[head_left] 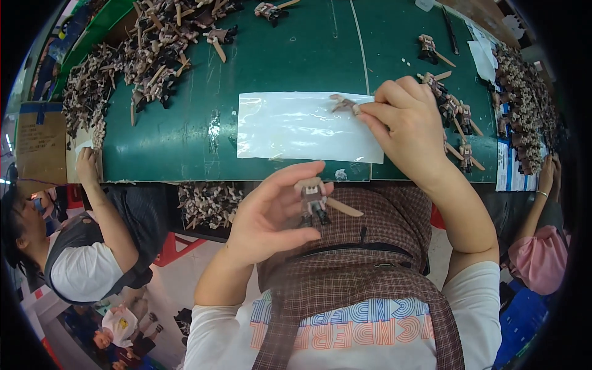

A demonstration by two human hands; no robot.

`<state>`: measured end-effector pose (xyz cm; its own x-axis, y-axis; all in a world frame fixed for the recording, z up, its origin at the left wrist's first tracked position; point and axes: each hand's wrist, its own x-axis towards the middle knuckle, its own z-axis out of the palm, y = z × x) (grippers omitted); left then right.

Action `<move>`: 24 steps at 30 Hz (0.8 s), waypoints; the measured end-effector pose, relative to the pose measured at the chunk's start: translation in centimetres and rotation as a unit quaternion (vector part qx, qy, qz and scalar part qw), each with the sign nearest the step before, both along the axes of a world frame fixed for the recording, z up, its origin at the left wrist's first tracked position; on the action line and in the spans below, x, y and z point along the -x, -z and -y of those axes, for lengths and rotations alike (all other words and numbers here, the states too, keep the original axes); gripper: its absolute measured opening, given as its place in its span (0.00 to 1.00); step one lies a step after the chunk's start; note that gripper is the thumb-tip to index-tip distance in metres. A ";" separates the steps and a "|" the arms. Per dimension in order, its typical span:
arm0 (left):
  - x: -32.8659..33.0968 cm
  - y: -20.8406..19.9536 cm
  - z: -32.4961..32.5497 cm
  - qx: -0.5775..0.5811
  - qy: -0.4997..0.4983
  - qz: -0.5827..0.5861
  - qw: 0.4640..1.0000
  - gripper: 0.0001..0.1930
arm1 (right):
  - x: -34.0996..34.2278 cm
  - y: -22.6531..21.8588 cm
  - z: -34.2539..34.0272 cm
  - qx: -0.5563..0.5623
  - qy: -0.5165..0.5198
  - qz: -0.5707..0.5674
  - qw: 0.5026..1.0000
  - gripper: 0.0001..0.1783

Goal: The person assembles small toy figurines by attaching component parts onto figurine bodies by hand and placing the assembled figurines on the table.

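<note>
My left hand is curled round a small toy figurine with a brown body, dark legs and a tan blade-like piece sticking out to the right. It is held just off the table's near edge, over my checked apron. My right hand pinches a small brown part between thumb and fingertips, at the right end of a glossy white sheet. The part is too small and blurred to name more exactly. The sheet lies flat on the green table.
Heaps of similar figurines cover the far left. More figurines lie right of my right hand, beside a dense pile. A full container sits below the near edge. Co-workers' hands show at left and right.
</note>
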<state>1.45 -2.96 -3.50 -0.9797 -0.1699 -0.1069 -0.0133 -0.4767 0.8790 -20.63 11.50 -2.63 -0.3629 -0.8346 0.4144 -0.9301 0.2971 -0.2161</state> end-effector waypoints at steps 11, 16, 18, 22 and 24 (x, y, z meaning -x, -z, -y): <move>1.9 -1.3 -1.6 0.053 -0.004 0.058 0.997 0.44 | -3.9 -1.5 -5.3 0.179 -0.127 0.286 0.933 0.13; 2.4 -2.4 -2.6 0.047 0.020 0.080 0.996 0.44 | -4.5 -1.2 -7.0 0.166 -0.184 0.259 0.934 0.15; 2.5 -2.4 -2.9 0.055 0.028 0.085 0.994 0.45 | -4.5 -1.0 -7.3 0.172 -0.186 0.248 0.935 0.16; 2.6 -2.0 -3.5 0.100 0.039 0.045 0.993 0.48 | -4.5 -0.6 -7.7 0.174 -0.177 0.229 0.941 0.16; 2.6 -2.1 -3.7 0.087 0.038 0.051 0.994 0.49 | -4.5 -0.4 -7.9 0.176 -0.174 0.225 0.942 0.16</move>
<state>-1.20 0.74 -1.38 -0.9761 -0.1197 -0.1813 -0.1363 -0.3124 0.9401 -16.13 19.37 -2.20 -0.2972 -0.7759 0.5565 -0.7481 -0.1730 -0.6406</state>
